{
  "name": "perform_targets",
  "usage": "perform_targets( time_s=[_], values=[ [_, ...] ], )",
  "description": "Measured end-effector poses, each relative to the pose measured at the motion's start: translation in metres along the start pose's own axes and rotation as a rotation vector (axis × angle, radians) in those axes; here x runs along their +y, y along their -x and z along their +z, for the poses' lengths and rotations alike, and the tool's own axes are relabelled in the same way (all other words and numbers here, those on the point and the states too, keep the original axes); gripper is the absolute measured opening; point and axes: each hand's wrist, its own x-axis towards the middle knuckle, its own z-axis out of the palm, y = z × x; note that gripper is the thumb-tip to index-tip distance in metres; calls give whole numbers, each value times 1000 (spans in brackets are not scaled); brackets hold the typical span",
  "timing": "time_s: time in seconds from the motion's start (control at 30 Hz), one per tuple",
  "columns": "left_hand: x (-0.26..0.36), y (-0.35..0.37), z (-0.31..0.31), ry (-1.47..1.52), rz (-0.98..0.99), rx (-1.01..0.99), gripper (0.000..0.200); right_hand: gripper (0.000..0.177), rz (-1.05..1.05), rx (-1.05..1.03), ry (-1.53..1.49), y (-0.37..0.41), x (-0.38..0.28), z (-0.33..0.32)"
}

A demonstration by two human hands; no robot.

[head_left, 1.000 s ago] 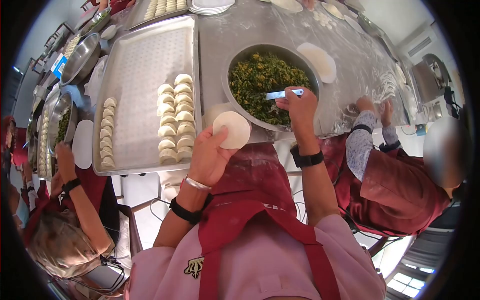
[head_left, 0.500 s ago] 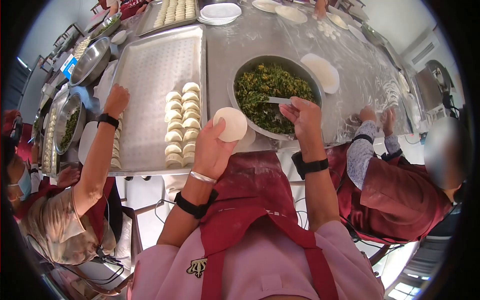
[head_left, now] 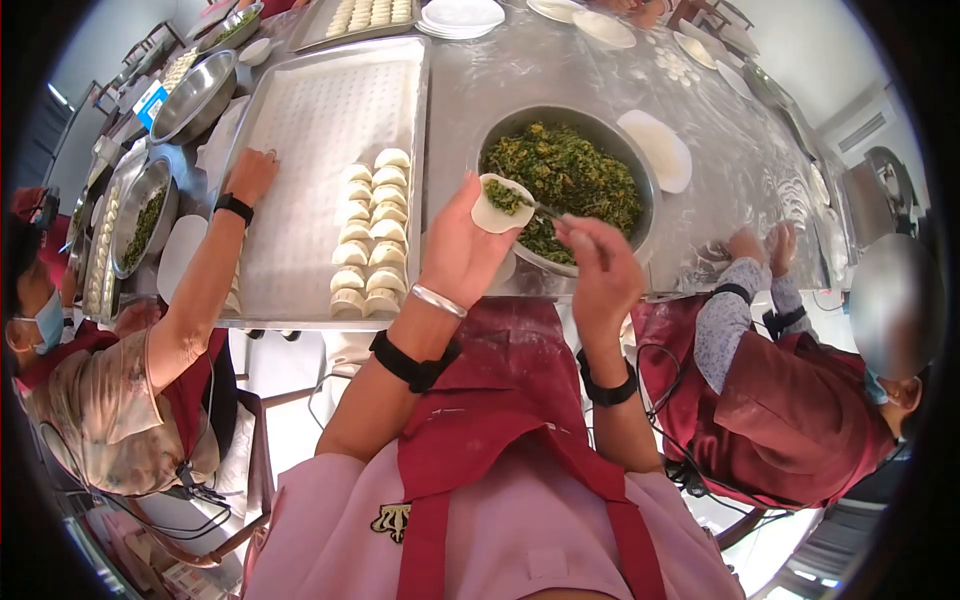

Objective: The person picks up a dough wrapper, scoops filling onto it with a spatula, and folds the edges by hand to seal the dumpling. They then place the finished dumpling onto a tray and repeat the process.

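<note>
My left hand (head_left: 462,250) cups a round dumpling wrapper (head_left: 492,216) at the near left rim of the steel bowl (head_left: 651,205). A small heap of green filling (head_left: 503,197) lies on the wrapper. My right hand (head_left: 607,268) pinches a slim metal utensil (head_left: 546,211), its tip at the wrapper's right edge; the tip's shape is hard to make out. Chopped green and yellow filling (head_left: 575,180) fills much of the bowl. Left of my hands, a large metal tray (head_left: 300,110) holds two columns of folded dumplings (head_left: 388,213).
A co-worker's hand (head_left: 252,175) rests at the tray's left edge. On the right, another co-worker's hands (head_left: 765,250) are over the floury table (head_left: 740,180). A stack of wrappers (head_left: 660,150) lies beyond the bowl. White plates (head_left: 462,14) and another dumpling tray (head_left: 355,20) stand at the back.
Filling now lies on the previously bare wrapper. My left hand has moved right and up toward the bowl, and my right hand has brought the utensil out of the bowl to the wrapper.
</note>
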Motion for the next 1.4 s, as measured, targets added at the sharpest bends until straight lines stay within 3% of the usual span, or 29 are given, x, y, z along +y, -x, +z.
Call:
perform_targets(
  time_s=[0.1,0.13,0.23,0.33,0.57,1.17,1.27,1.4],
  values=[
    [3,-3,-6,-5,-3,6,31,11,-400,-121,227,9,2,1],
    [4,-2,-5,-11,-5,4,31,14,-405,-124,204,10,-3,2],
    [3,2,-3,-1,-7,58,33,12,-321,-129,281,4,-8,-12],
    [4,9,-2,-13,-30,47,43,14,150,13,-233,-2,-22,-16],
    [-3,20,-1,-45,-74,59,42,21,507,61,-480,-13,-2,-19],
    [4,35,-14,-79,-35,81,46,19,535,49,-515,-17,6,-18],
    [13,37,-18,-61,5,117,46,18,437,164,-350,-31,8,-26],
    [18,38,-17,-67,11,147,45,17,313,162,114,-48,41,-28]
  ],
)
